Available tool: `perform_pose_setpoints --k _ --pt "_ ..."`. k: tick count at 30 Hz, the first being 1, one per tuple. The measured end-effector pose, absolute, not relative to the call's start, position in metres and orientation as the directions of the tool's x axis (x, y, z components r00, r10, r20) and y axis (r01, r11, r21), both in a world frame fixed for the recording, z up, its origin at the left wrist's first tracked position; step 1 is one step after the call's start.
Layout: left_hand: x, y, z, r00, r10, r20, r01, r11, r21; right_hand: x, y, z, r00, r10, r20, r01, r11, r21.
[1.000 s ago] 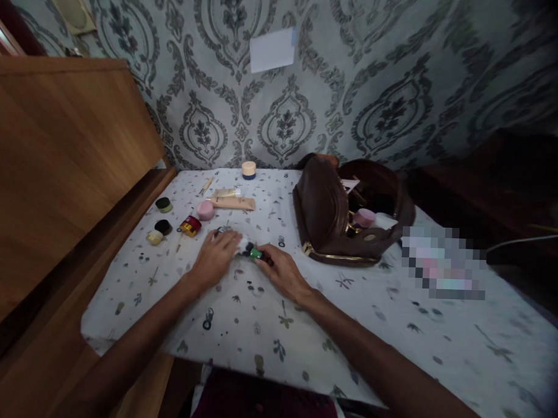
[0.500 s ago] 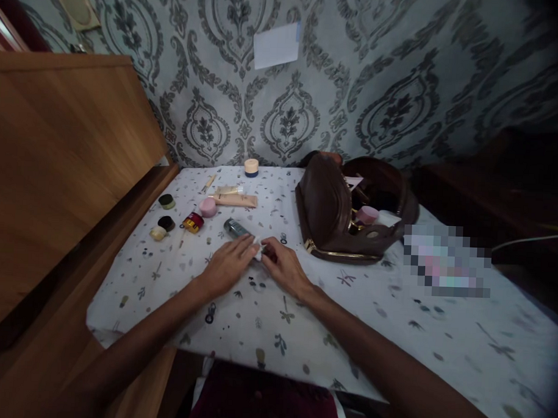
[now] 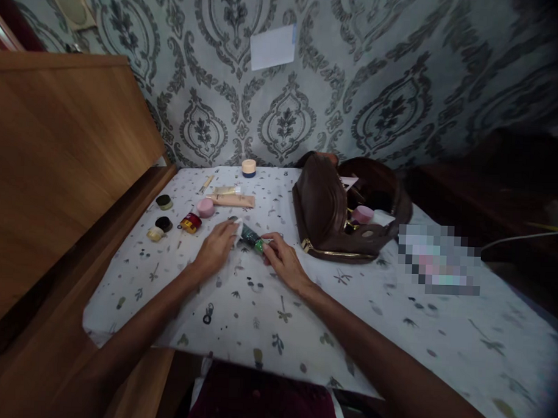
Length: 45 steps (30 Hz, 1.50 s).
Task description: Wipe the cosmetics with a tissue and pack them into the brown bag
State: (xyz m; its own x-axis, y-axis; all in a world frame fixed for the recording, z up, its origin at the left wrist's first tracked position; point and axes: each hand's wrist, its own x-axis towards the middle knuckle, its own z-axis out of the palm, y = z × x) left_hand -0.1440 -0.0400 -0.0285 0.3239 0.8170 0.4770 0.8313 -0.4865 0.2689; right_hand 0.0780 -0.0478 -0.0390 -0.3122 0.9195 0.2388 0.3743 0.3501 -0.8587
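A dark green tube (image 3: pixel 250 237) with a bright green end lies slanted between my hands, just above the patterned tablecloth. My right hand (image 3: pixel 284 261) pinches its green end. At the other end my left hand (image 3: pixel 217 246) has its fingers closed on a crumpled white wipe (image 3: pixel 238 230) against the tube. Left of my hands sit a red and gold jar (image 3: pixel 190 223), a pink jar (image 3: pixel 205 207) and a small black-lidded jar (image 3: pixel 163 224). Behind the tube lies a beige tube (image 3: pixel 233 200).
An open brown bag (image 3: pixel 325 204) with a pink-lidded jar (image 3: pixel 362 214) inside stands right of my hands. A beige and navy jar (image 3: pixel 248 168) is near the wall. A wooden cabinet (image 3: pixel 70 159) borders the left side, and a blurred-out item (image 3: pixel 437 260) lies at right.
The tube's green end now shows at my right hand. My left hand has moved left and up with the white wipe, to the tube's far end.
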Motion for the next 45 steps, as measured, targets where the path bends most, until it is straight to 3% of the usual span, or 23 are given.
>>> perform_pose_setpoints --k 5,11,14,21,27,30,34,36,39,41,45 --pt "-0.119 -0.058 -0.036 0.542 0.706 0.456 0.757 -0.646 0.101 0.075 -0.044 -0.047 -0.286 0.929 0.235 0.33 0.326 -0.886" --pt "-0.119 -0.044 -0.024 0.537 0.767 0.351 0.814 -0.581 0.024 0.072 -0.045 -0.049 -0.236 0.94 0.248 0.283 0.31 -0.907" --pt "-0.119 -0.036 -0.019 0.511 0.799 0.316 0.834 -0.55 0.042 0.075 -0.049 -0.041 -0.244 0.944 0.221 0.23 0.278 -0.933" --pt "-0.141 -0.021 -0.025 0.4 0.876 0.268 0.847 -0.465 0.256 0.088 -0.05 -0.023 -0.138 0.983 0.121 0.07 0.132 -0.989" --pt "-0.149 -0.025 -0.016 0.304 0.929 0.211 0.653 -0.365 0.664 0.086 -0.046 -0.024 -0.069 0.998 -0.013 -0.151 -0.023 -0.988" --pt "-0.147 -0.031 -0.012 0.271 0.949 0.159 0.617 -0.298 0.728 0.086 -0.044 -0.024 -0.042 0.997 -0.066 -0.228 -0.074 -0.971" --pt "-0.147 -0.033 -0.013 0.222 0.956 0.193 0.569 -0.288 0.77 0.09 -0.043 -0.021 -0.109 0.985 -0.136 -0.347 -0.165 -0.923" --pt "-0.148 -0.031 -0.015 0.139 0.969 0.205 0.463 -0.247 0.851 0.09 -0.044 -0.019 -0.158 0.973 -0.17 -0.398 -0.22 -0.891" --pt "-0.148 -0.026 -0.021 -0.064 0.988 0.138 0.144 -0.128 0.981 0.087 -0.049 -0.018 -0.244 0.952 -0.187 -0.422 -0.278 -0.863" --pt "-0.145 -0.023 -0.025 -0.139 0.987 0.074 -0.021 -0.078 0.997 0.082 -0.052 -0.02 -0.299 0.938 -0.173 -0.403 -0.289 -0.869" --pt "-0.132 -0.024 -0.025 -0.155 0.988 -0.001 -0.183 -0.028 0.983 0.074 -0.058 -0.026 -0.338 0.934 -0.114 -0.352 -0.238 -0.905"
